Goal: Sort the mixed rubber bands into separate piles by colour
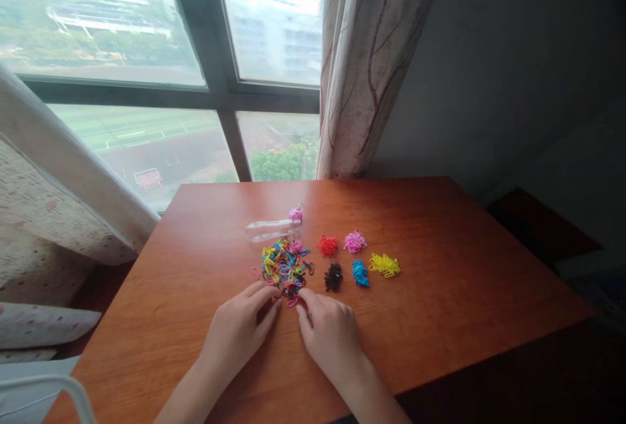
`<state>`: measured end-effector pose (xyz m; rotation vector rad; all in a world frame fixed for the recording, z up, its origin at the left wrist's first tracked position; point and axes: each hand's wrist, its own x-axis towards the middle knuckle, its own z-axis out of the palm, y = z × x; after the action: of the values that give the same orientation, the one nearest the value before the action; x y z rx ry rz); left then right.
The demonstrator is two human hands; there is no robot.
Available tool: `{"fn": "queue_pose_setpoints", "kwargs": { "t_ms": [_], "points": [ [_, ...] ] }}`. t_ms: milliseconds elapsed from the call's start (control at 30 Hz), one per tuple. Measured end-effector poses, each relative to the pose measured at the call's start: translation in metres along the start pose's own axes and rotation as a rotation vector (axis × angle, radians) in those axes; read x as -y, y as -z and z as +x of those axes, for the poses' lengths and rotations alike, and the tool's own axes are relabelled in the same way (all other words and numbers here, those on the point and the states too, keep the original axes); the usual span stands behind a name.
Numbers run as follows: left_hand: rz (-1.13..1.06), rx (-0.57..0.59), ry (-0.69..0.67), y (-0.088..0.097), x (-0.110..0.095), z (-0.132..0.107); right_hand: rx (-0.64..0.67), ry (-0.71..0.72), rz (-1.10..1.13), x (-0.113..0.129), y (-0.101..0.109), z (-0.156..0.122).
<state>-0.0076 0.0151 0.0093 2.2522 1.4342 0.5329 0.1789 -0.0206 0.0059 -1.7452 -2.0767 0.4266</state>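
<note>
A mixed pile of small coloured rubber bands [283, 262] lies on the table in front of me. My left hand [244, 319] rests at its near left edge, thumb and index fingertips close together. At the near right edge is my right hand [328, 327], its fingers curled and its thumb close to the index finger. Between the two hands lies a pink rubber band [292, 302]. Whatever the fingertips pinch is too small to make out. To the right are single-colour heaps: red [327, 245], pink [355, 241], black [333, 277], blue [360, 272] and yellow [385, 265].
Behind the pile, a clear plastic container [272, 230] lies on its side with a pink piece [296, 213] at its right end. The wooden table [440, 235] stands against a window with curtains [362, 65]. A white curved bar [59, 381] shows at the lower left.
</note>
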Motion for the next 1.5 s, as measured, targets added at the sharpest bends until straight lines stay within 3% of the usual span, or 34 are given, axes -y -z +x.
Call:
{"fn": "queue_pose_setpoints", "kwargs": {
  "t_ms": [333, 1067, 1500],
  "points": [
    [-0.009, -0.004, -0.002, 0.002, -0.003, 0.000, -0.018, 0.022, -0.028, 0.002, -0.007, 0.015],
    [-0.028, 0.005, 0.008, 0.001, -0.002, 0.000, -0.072, 0.040, 0.061, -0.003, 0.004, 0.001],
    [-0.021, 0.022, 0.017, 0.002, -0.002, -0.001, 0.020, 0.129, 0.024, 0.011, 0.003, 0.006]
  ]
}}
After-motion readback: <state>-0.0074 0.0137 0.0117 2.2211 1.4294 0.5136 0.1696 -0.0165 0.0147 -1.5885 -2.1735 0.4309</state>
